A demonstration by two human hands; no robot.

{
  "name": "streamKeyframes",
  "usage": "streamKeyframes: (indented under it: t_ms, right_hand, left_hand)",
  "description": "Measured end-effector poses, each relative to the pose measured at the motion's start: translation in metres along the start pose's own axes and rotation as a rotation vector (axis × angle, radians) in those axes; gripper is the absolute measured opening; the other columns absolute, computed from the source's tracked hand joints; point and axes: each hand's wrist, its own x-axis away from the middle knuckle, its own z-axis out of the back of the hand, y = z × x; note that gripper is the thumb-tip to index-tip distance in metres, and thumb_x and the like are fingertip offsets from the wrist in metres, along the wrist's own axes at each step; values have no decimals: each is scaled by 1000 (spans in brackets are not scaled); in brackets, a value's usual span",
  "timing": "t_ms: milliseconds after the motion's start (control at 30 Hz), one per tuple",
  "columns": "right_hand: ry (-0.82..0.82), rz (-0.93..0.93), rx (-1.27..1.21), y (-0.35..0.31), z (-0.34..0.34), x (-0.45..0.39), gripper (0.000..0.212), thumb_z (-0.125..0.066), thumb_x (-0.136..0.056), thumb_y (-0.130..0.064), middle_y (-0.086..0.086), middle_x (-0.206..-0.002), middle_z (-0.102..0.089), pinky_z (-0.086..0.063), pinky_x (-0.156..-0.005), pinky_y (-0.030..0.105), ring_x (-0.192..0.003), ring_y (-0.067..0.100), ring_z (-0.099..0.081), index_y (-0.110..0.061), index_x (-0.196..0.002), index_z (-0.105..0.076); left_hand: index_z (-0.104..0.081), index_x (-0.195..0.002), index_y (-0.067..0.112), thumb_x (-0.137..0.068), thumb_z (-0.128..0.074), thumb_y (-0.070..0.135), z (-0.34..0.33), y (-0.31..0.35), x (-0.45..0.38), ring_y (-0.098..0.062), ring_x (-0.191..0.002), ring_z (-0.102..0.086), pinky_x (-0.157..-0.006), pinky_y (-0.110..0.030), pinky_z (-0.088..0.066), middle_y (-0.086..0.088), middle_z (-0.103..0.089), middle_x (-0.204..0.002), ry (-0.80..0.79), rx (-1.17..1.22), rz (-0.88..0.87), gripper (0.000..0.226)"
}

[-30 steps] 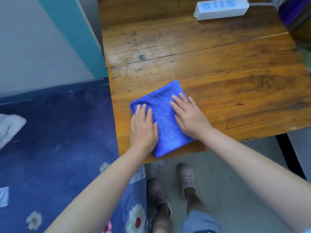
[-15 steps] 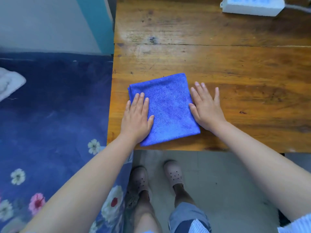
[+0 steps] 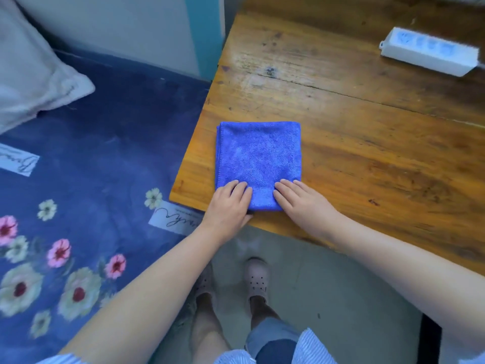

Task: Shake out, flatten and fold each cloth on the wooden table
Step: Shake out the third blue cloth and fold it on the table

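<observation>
A blue microfibre cloth point(image 3: 258, 158) is lying folded into a neat, nearly square pad just left of the frame's centre, sitting flat on the wooden table point(image 3: 367, 143) close to the table's left edge and near corner. Its fuzzy top face is showing faint lighter patches, and a stitched hem is running down its left side, where the layered edges are stacking together. Its lower edge is reaching almost to the table's near edge.
</observation>
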Motion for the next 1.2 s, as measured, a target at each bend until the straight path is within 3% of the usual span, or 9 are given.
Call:
streamKeyframes:
  t_ms: [133, 267, 400, 467, 533, 600, 800, 1000, 1200]
  right_hand:
    - [39, -26, -70, 0, 9, -12, 40, -31, -80, 1, 10, -75, -72, -55, -55, 25, -67, 24, -70, -5, -70, -70]
    - [-17, -112, -291, 5, 25, -21, 19, -50, -59, -5, 6, -71, -70, -45, -33, 20, -55, 21, -67, -6, -71, -65]
    - [83, -106, -448, -1, 50, -44, 36, -34, -66, -16, 7, -70, -69, -46, -40, 23, -52, 22, -64, -3, -77, -66]
    - [70, -64, -498, -14, 65, -59, 35, -36, -67, -16, 9, -67, -68, -43, -47, 23, -52, 21, -63, -2, -78, -66]
    - [61, 0, -497, -37, 80, -76, 32, -39, -66, -14, 10, -66, -67, -42, -45, 22, -54, 23, -61, -1, -78, -66]
    - [47, 57, -480, -56, 96, -88, 36, -36, -66, -16, 10, -70, -68, -42, -44, 21, -55, 22, -61, -2, -80, -66]
    - [-6, 273, -579, -177, 135, -139, 45, -40, -73, -2, 18, -103, -65, -49, -73, 32, -87, 29, -61, -3, -115, -58]
    - [-72, 586, -531, -332, 173, -169, 28, -44, -74, -4, 9, -81, -63, -41, -53, 22, -61, 26, -57, -27, -91, -48]
    - [-85, 725, -657, -474, 209, -193, 18, -50, -74, -4, 15, -95, -64, -37, -65, 17, -71, 26, -55, 0, -85, -63]
  left_hand:
    - [-45, -100, 7, -29, -89, 44, 3, 1, 1, -22, -93, -51, -68, -27, -57, -6, -71, -86, -34, 20, 78, 91]
    - [-44, -91, 9, -41, -68, 9, 6, 1, 5, -22, -72, -68, -62, -23, -54, -2, -68, -74, 42, -28, 209, 55]
    - [-40, -74, 14, -42, -45, 5, 18, -17, 25, -19, -49, -60, -39, -17, -39, 0, -57, -55, 82, 46, 349, 34]
    - [-51, -73, 13, -49, -55, 5, 36, -31, 45, -20, -47, -60, -35, -16, -35, -1, -58, -55, 105, 67, 426, 26]
    - [-62, -89, 6, -58, -72, 7, 56, -45, 79, -25, -73, -65, -48, -23, -44, -7, -65, -80, 124, 88, 560, 33]
    - [-51, -119, 6, -84, -50, 9, 71, -57, 106, -25, -109, -51, -77, -31, -44, -7, -55, -117, 83, 150, 661, 35]
    - [-47, -121, 6, -82, -28, 17, 118, -90, 267, -28, -114, -47, -89, -34, -36, -9, -52, -122, 132, 326, 879, 44]
    - [-46, -127, 8, -93, -34, 6, 143, -89, 457, -26, -118, -46, -90, -29, -35, -7, -51, -128, 220, 401, 1080, 36]
    - [-50, -120, 10, -96, -40, 10, 164, -80, 612, -21, -114, -48, -83, -24, -32, -1, -53, -122, 386, 423, 1296, 26]
